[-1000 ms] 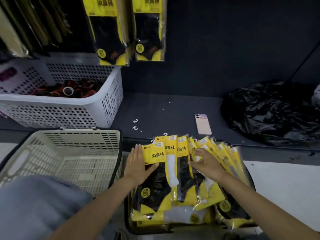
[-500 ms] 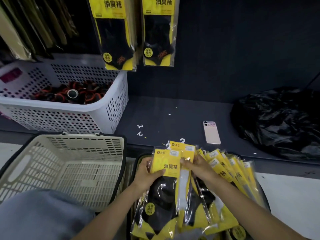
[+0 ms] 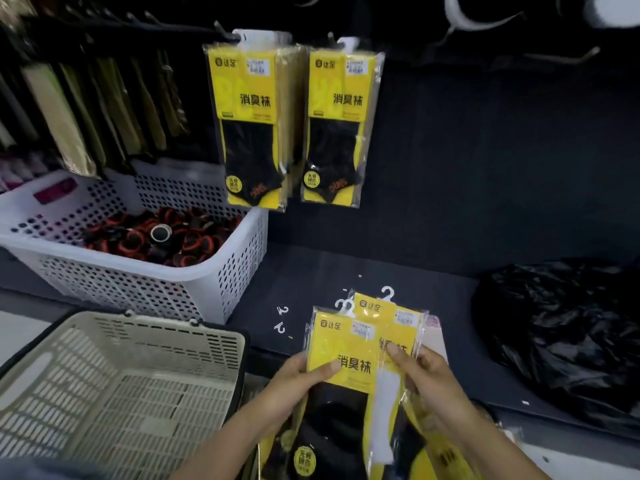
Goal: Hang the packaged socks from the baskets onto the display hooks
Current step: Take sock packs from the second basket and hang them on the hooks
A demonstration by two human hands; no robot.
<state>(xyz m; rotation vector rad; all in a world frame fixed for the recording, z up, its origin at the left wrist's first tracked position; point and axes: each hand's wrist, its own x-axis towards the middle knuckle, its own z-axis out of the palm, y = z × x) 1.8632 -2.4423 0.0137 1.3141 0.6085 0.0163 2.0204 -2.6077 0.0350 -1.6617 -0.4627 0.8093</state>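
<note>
A bunch of yellow sock packs (image 3: pixel 349 341) with white hanger tabs is held upright at the bottom centre. My left hand (image 3: pixel 298 386) grips the front pack's left edge, thumb across its yellow card. My right hand (image 3: pixel 426 379) grips the packs behind from the right, fingers over the second card. On the dark back wall two groups of the same yellow packs (image 3: pixel 249 123) (image 3: pixel 341 123) hang from display hooks above the shelf. Bare display hooks (image 3: pixel 561 57) stick out at the upper right.
An empty beige shopping basket (image 3: pixel 166 330) sits at the lower left. Behind it a white perforated basket (image 3: pixel 221 282) holds black and red items. A black plastic bag (image 3: pixel 568 334) lies on the dark shelf at right. Small white hook pieces (image 3: pixel 282 318) lie on the shelf.
Both hands gathered the fanned packs into one bunch and lifted it from the lower basket. The view tilted upward, showing the hanging packs and hooks.
</note>
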